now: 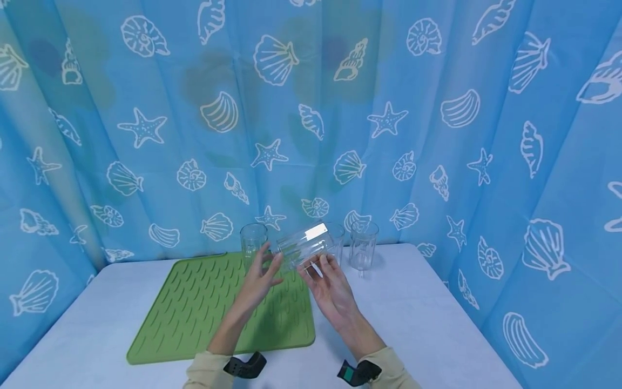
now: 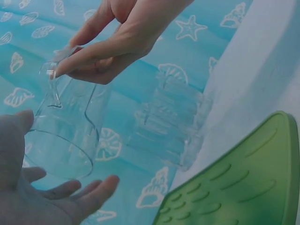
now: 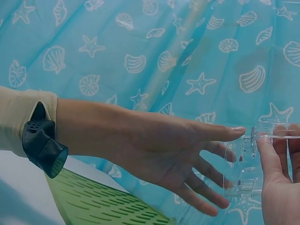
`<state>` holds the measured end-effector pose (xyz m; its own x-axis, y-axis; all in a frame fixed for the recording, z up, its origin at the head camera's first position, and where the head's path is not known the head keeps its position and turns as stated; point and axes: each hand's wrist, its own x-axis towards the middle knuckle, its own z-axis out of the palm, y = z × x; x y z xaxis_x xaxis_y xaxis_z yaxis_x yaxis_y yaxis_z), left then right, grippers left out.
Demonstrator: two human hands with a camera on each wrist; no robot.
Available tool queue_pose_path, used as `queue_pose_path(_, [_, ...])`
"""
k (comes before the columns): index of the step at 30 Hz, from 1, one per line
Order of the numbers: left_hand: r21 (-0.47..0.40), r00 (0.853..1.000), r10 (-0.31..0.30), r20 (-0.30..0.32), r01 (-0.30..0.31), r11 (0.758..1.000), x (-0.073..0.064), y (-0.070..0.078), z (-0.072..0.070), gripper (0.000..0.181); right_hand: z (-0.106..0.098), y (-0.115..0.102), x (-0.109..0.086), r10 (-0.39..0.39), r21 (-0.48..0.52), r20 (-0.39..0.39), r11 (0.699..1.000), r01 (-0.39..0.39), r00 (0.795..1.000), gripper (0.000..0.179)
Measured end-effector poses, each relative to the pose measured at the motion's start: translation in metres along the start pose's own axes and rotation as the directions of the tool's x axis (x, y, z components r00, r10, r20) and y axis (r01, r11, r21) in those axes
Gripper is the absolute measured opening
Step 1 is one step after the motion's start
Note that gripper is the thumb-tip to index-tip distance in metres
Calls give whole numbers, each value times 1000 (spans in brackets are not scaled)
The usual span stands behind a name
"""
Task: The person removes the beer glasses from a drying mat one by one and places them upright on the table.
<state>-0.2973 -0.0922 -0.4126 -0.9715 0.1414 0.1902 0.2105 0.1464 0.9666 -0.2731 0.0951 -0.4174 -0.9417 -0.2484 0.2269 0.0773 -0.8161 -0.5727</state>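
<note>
My right hand [image 1: 335,294] holds a clear glass mug [image 1: 303,246] by its handle, tilted on its side in the air over the back right of the green mat. In the left wrist view the fingers of the right hand [image 2: 126,44] pinch the handle, and the mug's open rim faces my left hand [image 2: 33,192]. Spread and palm toward the mug, the left hand [image 1: 257,281] has its fingertips right by the rim. In the right wrist view the left hand's fingers [image 3: 211,173] show straight, partly behind the glass.
A green ridged mat [image 1: 194,308] covers the left and middle of the white table [image 1: 413,313]. One clear glass [image 1: 254,240] stands at the mat's back edge. Another glass mug [image 1: 363,248] stands at the back right, beside one partly hidden behind the held mug. A blue shell-print curtain [image 1: 311,135] hangs behind.
</note>
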Motion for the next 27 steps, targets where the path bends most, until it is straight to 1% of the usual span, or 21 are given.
queue_pose_path(5, [-55, 1000, 20, -20, -21, 998, 0, -3, 0, 78, 0, 2, 0, 10, -6, -19, 1000, -10, 1000, 5])
queue_pose_path(10, [-55, 999, 40, -25, -41, 998, 0, -2, 0, 76, 1, 2, 0, 2, -34, -22, 999, -3, 1000, 6])
queue_pose_path(12, [-49, 998, 61, -26, -62, 997, 1, -1, -1, 75, 1, 0, 0, 2, -62, -29, 998, -4, 1000, 6])
queue_pose_path(16, [-37, 995, 92, -26, -93, 995, 2, 0, -1, 73, 1, -3, 0, 19, -147, -73, 989, -30, 997, 8])
queue_pose_path(19, [-13, 995, 94, -25, -94, 995, 1, 1, -1, 72, 0, -6, -1, 26, -235, -103, 971, -49, 994, 12])
queue_pose_path(23, [0, 996, 86, -19, -86, 996, 0, 3, -2, 71, -1, -11, -2, 18, -347, -119, 936, -59, 993, 19])
queue_pose_path(24, [0, 996, 84, -18, -85, 996, 0, 3, -3, 72, -1, -12, -2, 18, -369, -115, 928, -59, 993, 20])
queue_pose_path(27, [5, 997, 72, -21, -72, 997, 0, 3, -5, 72, 0, -13, -1, 28, -399, -104, 915, -67, 994, 21])
